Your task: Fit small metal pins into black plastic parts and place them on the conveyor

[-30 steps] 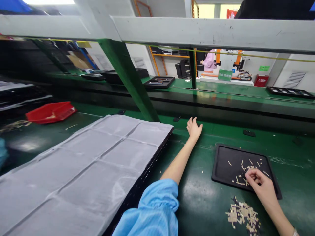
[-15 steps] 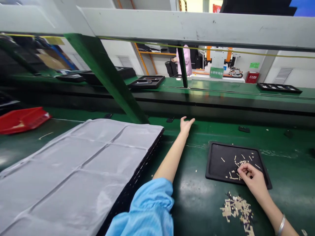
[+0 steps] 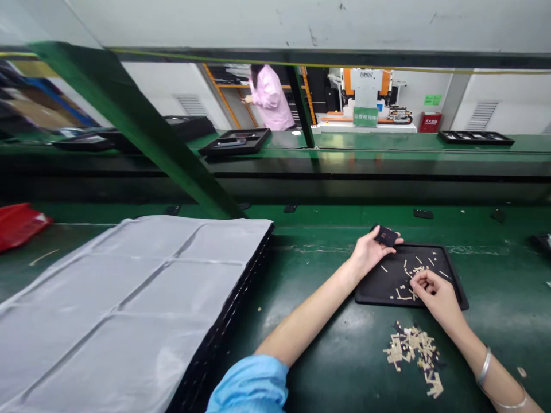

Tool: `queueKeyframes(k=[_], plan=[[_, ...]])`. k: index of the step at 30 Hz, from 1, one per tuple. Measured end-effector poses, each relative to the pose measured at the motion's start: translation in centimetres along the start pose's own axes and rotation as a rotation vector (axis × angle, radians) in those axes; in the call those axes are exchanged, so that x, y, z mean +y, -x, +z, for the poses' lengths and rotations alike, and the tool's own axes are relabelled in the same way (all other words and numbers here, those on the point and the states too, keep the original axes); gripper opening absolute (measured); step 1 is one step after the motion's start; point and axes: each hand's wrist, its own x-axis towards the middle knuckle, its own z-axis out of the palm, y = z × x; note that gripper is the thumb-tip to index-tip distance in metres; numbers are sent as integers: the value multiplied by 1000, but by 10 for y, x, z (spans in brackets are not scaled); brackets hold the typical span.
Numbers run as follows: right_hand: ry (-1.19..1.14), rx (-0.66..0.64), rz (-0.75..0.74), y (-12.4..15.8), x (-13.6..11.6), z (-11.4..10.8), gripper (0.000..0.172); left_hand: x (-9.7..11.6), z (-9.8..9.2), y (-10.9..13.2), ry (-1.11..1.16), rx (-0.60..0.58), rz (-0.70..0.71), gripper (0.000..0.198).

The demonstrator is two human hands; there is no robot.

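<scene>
My left hand (image 3: 371, 251) holds a small flat black rectangular part (image 3: 385, 236) between thumb and fingers, over the back left of a shallow black tray (image 3: 365, 287). Thin beige strips and tiny pieces (image 3: 404, 297) lie scattered in that tray. Above its right side, my right hand (image 3: 435, 295) is closed in a pinch; whatever its fingertips hold is too small or hidden to name. On the green bench in front of the tray lies a loose heap of beige and black scraps (image 3: 413, 347).
A tall stack of black trays under a whitish sheet (image 3: 142, 287) takes up the left. Several small black parts, one of them a flat piece (image 3: 423, 214), lie along the back. A slanted green post (image 3: 172, 149) crosses the view. Beyond the shelf stands a person in pink (image 3: 271, 100).
My left hand, seen open at the back of the bench, has come right and nearer, now with the black part in it. My right hand stays pinched over the tray. The view has shifted.
</scene>
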Motion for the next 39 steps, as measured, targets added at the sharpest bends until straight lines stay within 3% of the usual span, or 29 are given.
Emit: queueKeyframes(k=[6, 16, 19, 25, 32, 39], plan=[[-151, 19, 42, -1, -4, -2, 33, -11, 4, 10, -203, 136, -24, 28], [-179, 46, 38, 1, -10, -4, 34, -10, 9, 13, -83, 230, 18, 33], [-224, 107, 24, 2, -13, -5, 32, -13, 12, 16, -75, 189, 10, 42], [-302, 181, -7, 6, -21, -6, 26, -30, 17, 25, -242, -20, -114, 30], [-344, 95, 33, 10, -26, -4, 26, -46, 26, 38, -329, 3, -67, 43], [-177, 279, -30, 8, -26, -10, 17, -46, 33, 48, -357, -36, -108, 41]])
